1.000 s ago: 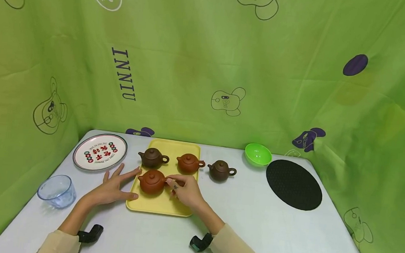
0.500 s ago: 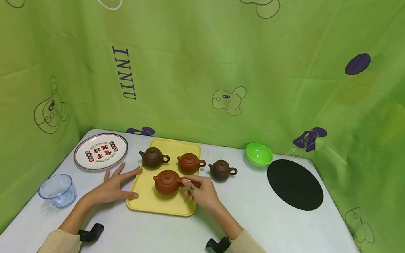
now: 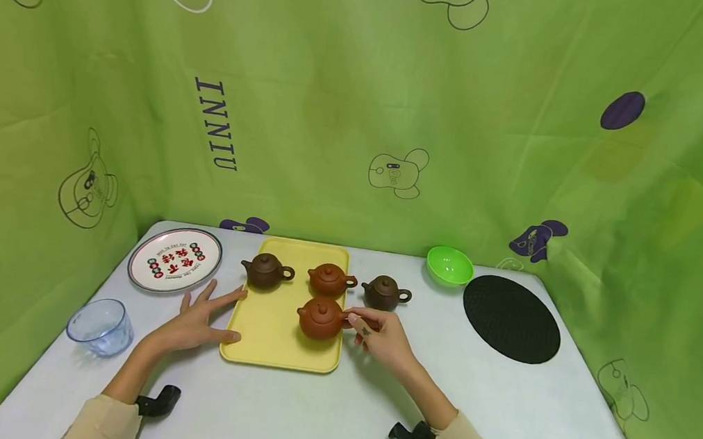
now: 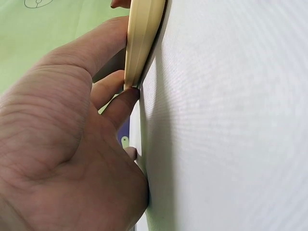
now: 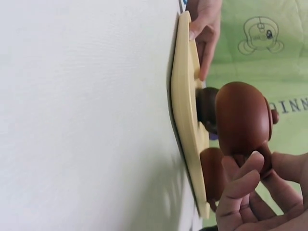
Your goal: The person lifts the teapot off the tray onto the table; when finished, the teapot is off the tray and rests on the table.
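Note:
A reddish-brown teapot (image 3: 320, 318) hangs just over the right edge of the yellow tray (image 3: 266, 337). My right hand (image 3: 379, 333) pinches its handle; the wrist view shows the teapot (image 5: 243, 120) lifted off the tray (image 5: 185, 120). My left hand (image 3: 201, 318) lies flat with straight fingers against the tray's left edge, thumb at the tray rim (image 4: 142, 38). A dark brown teapot (image 3: 267, 272) and an orange-brown teapot (image 3: 329, 280) stand at the tray's back. Another dark teapot (image 3: 384, 293) stands on the table right of the tray.
A patterned plate (image 3: 174, 269) lies at the back left, a clear glass bowl (image 3: 100, 326) at the front left. A green bowl (image 3: 449, 266) and a black round mat (image 3: 511, 319) lie to the right. Green cloth walls in the white table (image 3: 498, 413).
My right hand has carried the reddish-brown teapot rightwards, from the tray's left-middle to its right edge. The left hand has stayed at the tray's left side.

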`<state>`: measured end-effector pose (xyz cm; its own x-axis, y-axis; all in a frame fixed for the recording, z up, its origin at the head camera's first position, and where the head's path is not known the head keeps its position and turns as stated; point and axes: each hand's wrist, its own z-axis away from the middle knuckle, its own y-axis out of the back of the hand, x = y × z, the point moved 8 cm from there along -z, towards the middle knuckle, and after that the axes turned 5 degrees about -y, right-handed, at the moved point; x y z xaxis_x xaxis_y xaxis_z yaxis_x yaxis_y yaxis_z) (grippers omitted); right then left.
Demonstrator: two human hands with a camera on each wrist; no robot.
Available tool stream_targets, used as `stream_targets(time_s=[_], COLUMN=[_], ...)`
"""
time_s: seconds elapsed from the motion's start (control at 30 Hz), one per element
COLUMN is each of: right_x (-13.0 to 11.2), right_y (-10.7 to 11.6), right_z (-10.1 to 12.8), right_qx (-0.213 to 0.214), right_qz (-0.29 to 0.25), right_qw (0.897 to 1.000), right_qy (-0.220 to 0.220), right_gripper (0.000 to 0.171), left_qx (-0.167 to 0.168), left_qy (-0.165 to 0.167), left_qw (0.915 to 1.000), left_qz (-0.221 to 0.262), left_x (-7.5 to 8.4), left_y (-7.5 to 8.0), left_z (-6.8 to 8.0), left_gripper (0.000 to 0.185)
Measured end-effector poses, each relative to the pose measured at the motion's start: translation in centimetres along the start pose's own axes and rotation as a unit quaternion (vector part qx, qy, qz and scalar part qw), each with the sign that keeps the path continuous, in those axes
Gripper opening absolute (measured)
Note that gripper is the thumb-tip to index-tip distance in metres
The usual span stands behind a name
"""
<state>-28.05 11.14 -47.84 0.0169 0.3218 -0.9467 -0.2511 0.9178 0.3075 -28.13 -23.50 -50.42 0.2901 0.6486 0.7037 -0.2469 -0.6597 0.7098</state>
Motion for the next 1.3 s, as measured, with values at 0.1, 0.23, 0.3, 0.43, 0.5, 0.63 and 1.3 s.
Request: stream_targets(time_s=[0.1,0.23,0.3,0.43,0.5,0.63,1.3], right_x=[0.2,0.6,0.8,1.1,1.2,1.9,5.4], right_y=[0.6,1.5,1.8,2.7,3.2,4.3,11.6], right_z=[0.5,1.1,1.3,1.9,2.1,2.5,3.7], right_qx=[0.004,0.011,0.012,0.013,0.015,0.022,0.093], right_qz=[0.004,0.007,0.007,0.005,0.007,0.015,0.027], right_qw=[1.0,1.0,1.0,1.0,1.0,0.999,0.994], right_qy=[-0.001,-0.01,-0.013,-0.015,-0.015,-0.02,-0.05], right_gripper=[0.027,0.026,0.026,0.028,0.029,0.029,0.029], left_qx=[0.0,0.0,0.0,-0.001,0.0,0.0,0.0], left_qy=[0.001,0.0,0.0,0.003,0.002,-0.002,-0.014], left_qw=[1.0,1.0,1.0,1.0,1.0,1.0,0.9998], left_qz=[0.0,-0.002,-0.002,-0.001,0.0,0.003,0.012], left_x=[0.0,-0.1,-0.1,-0.2,-0.1,0.0,0.1], left_y=[0.0,0.0,0.0,0.0,0.0,0.0,0.1], left_z=[0.0,0.0,0.0,0.1,0.1,0.1,0.2], left_gripper=[0.088,0.088,0.088,0.088,0.087,0.087,0.084])
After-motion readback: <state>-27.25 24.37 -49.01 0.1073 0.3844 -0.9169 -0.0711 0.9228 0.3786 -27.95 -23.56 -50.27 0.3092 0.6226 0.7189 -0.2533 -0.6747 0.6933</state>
